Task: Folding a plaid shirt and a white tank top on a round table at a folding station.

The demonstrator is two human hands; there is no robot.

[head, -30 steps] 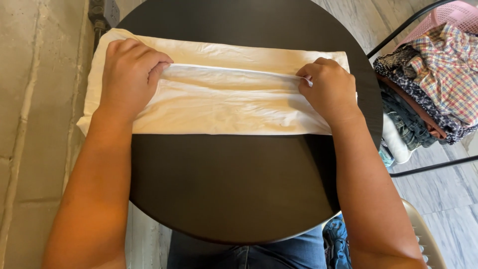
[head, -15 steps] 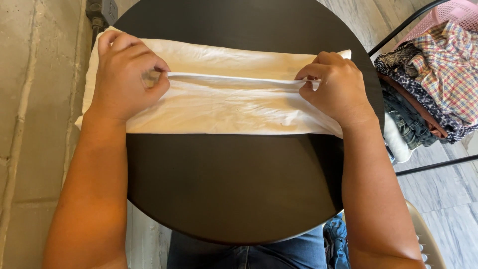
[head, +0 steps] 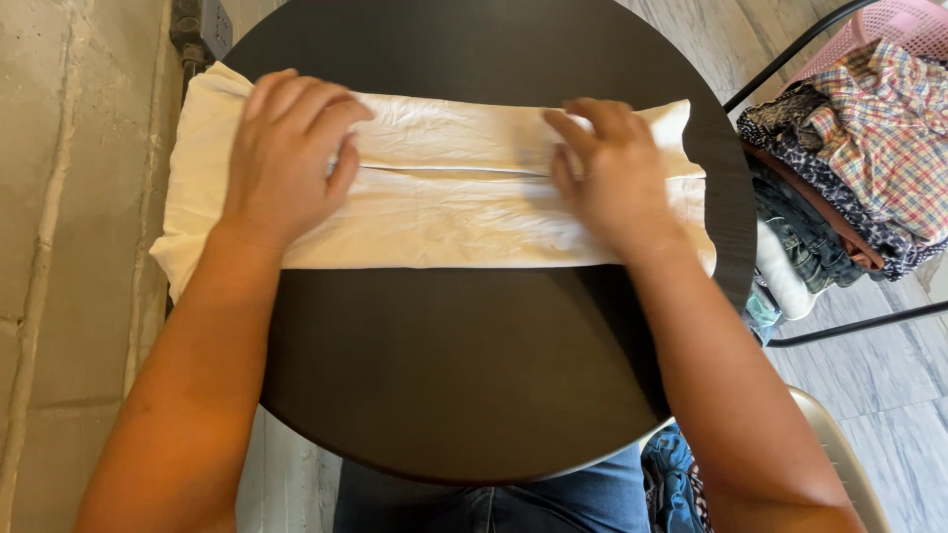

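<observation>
Two hands pressing a folded cream cloth flat on a round dark bench.

Both lie open, palms down, gripping nothing: the left hand (head: 286, 158) near the cloth's left end, the right hand (head: 612, 173) toward its right end, either side of the lengthwise fold seam. The cloth (head: 454, 188) stretches across the far half of the bench (head: 474, 375). Pressing evenly outward from the seam would likely keep the edges aligned. At far right, a pink basket (head: 904, 20) holds heaped clothes, a plaid shirt (head: 889, 128) on top.

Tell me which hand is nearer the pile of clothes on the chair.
Right. The right hand lies flat on the cream cloth beside the clothes pile; the left hand presses the cloth's far end.
</observation>
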